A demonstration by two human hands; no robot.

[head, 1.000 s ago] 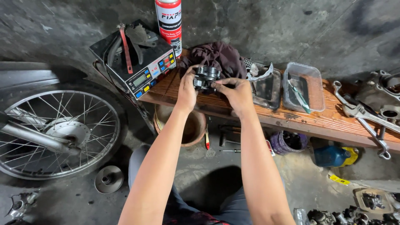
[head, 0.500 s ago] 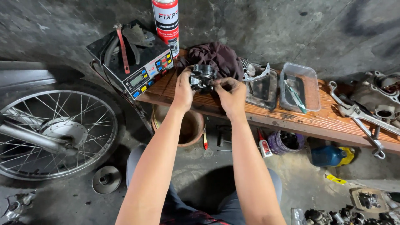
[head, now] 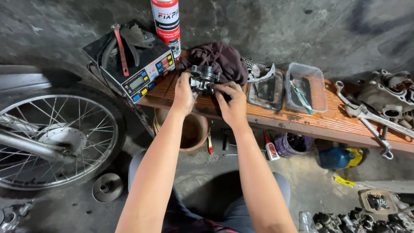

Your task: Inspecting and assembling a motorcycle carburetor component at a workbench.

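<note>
My left hand (head: 183,92) and my right hand (head: 232,102) both grip a small dark metal engine part (head: 203,78), round-bodied like a carburetor, held just above the wooden bench (head: 327,125). The left hand holds its left side, the right hand's fingers pinch its right and lower side. A crumpled dark maroon rag (head: 220,60) lies on the bench directly behind the part.
A black electronic box with coloured buttons (head: 138,64) and a red-and-white spray can (head: 166,23) stand left. Two clear plastic trays (head: 306,88), spanners (head: 371,118) and an engine casing (head: 390,92) sit right. A spoked motorcycle wheel (head: 51,138), a clay pot (head: 189,129) and containers are below.
Both hands with the part have stayed at the bench in front of the rag; the fingers shifted slightly on the part. The view moved a little.
</note>
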